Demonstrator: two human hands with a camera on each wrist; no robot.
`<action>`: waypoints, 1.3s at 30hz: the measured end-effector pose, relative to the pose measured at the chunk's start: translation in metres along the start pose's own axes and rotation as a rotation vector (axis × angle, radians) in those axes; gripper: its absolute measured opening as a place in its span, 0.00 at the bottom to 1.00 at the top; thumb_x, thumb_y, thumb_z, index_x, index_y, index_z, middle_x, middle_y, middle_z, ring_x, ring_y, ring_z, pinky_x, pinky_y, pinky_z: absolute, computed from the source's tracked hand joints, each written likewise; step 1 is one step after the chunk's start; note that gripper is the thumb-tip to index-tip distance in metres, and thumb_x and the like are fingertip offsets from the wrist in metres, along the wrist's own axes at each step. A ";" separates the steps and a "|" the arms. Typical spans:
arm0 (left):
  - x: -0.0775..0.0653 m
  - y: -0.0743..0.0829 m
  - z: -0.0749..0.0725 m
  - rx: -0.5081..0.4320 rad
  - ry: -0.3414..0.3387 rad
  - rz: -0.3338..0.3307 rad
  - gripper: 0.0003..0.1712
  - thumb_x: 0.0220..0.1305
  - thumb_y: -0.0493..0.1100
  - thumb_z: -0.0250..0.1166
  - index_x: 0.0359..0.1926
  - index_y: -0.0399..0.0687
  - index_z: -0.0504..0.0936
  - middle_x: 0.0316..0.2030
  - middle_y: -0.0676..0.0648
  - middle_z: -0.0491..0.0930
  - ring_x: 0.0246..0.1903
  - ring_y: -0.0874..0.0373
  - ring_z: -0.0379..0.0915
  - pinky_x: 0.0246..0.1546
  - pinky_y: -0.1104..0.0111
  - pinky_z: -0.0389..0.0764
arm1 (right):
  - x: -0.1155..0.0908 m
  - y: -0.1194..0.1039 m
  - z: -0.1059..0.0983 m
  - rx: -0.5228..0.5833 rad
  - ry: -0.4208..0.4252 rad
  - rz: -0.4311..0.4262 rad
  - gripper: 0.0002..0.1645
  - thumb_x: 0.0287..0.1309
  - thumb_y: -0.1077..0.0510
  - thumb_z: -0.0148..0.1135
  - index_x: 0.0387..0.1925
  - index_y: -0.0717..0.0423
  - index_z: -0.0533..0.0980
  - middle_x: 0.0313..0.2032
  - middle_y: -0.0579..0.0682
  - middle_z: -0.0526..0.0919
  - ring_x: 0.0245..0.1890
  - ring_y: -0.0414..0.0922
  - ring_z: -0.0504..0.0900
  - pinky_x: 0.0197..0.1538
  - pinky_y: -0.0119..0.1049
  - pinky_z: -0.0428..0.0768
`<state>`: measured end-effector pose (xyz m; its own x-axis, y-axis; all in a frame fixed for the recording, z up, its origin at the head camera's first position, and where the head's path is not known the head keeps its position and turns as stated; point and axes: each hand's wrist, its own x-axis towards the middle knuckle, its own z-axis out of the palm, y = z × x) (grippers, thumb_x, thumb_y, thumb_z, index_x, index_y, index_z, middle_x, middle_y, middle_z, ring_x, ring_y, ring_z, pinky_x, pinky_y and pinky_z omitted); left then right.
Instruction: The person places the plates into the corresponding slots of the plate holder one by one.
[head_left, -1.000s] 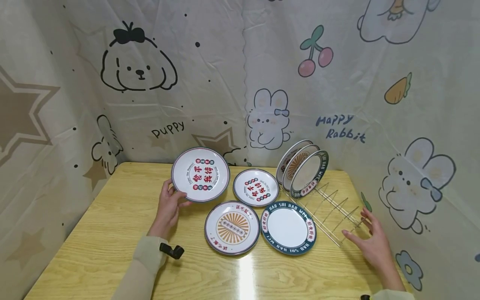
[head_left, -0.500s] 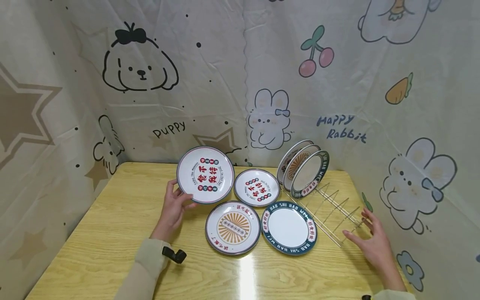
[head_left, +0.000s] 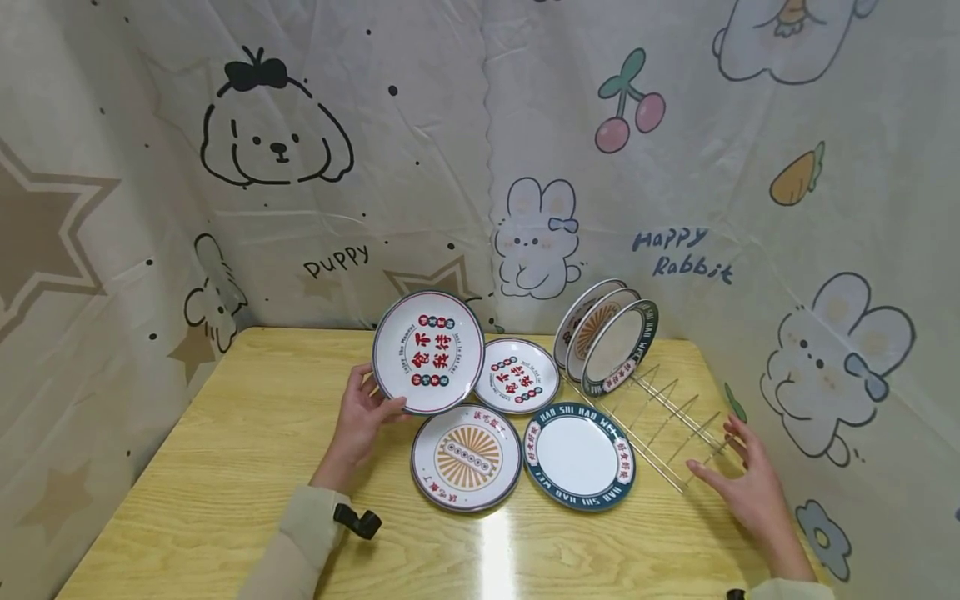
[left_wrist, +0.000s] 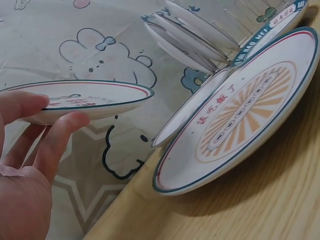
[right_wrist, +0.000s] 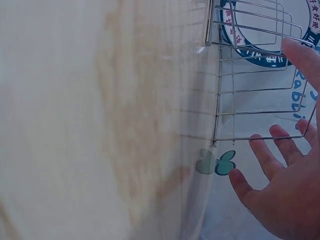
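Note:
My left hand (head_left: 363, 425) pinches the edge of a white plate (head_left: 428, 352) with red characters, thumb on top and fingers beneath. The left wrist view shows this plate (left_wrist: 107, 93) raised above the table. It overlaps a similar white plate (head_left: 517, 379) lying behind it in the head view. My right hand (head_left: 750, 483) has its fingers spread at the near end of a wire plate rack (right_wrist: 218, 95), fingertips right at the end wires. Three plates (head_left: 613, 348) stand tilted in the rack's far end, the front one green-rimmed.
On the wooden table (head_left: 247, 450), a sunburst plate (head_left: 467, 458) and a green-rimmed plate (head_left: 580, 454) lie side by side in front of the rack. A printed cloth (head_left: 420, 125) hangs behind the table and along both sides.
My left hand has carried the red-lettered plate to the right and tipped it slightly more upright, towards the plate lying behind. My right hand stays at the rack's end.

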<state>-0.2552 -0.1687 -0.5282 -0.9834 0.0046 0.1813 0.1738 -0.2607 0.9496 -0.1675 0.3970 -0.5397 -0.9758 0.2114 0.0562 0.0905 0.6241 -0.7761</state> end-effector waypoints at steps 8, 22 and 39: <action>-0.006 0.005 0.017 0.063 -0.083 0.045 0.38 0.61 0.24 0.69 0.67 0.39 0.62 0.60 0.50 0.74 0.54 0.60 0.80 0.41 0.64 0.92 | 0.000 -0.001 -0.001 0.005 0.009 0.004 0.71 0.57 0.45 0.78 0.84 0.44 0.37 0.80 0.66 0.48 0.75 0.75 0.54 0.67 0.84 0.51; -0.013 0.004 0.043 0.074 -0.164 0.066 0.40 0.58 0.25 0.72 0.67 0.42 0.63 0.66 0.45 0.72 0.60 0.60 0.78 0.50 0.64 0.90 | 0.001 -0.004 -0.001 0.002 0.011 -0.007 0.71 0.56 0.46 0.78 0.84 0.48 0.38 0.80 0.68 0.49 0.74 0.76 0.55 0.67 0.84 0.53; -0.018 -0.001 0.076 0.051 -0.278 0.127 0.47 0.56 0.23 0.72 0.74 0.44 0.63 0.69 0.40 0.68 0.64 0.60 0.75 0.58 0.59 0.86 | 0.002 -0.004 0.000 0.003 0.003 0.004 0.71 0.57 0.45 0.77 0.84 0.48 0.37 0.80 0.69 0.49 0.74 0.76 0.54 0.67 0.84 0.51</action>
<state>-0.2335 -0.0955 -0.5129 -0.9031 0.2411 0.3554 0.3036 -0.2269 0.9254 -0.1696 0.3951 -0.5361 -0.9749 0.2157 0.0551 0.0934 0.6209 -0.7783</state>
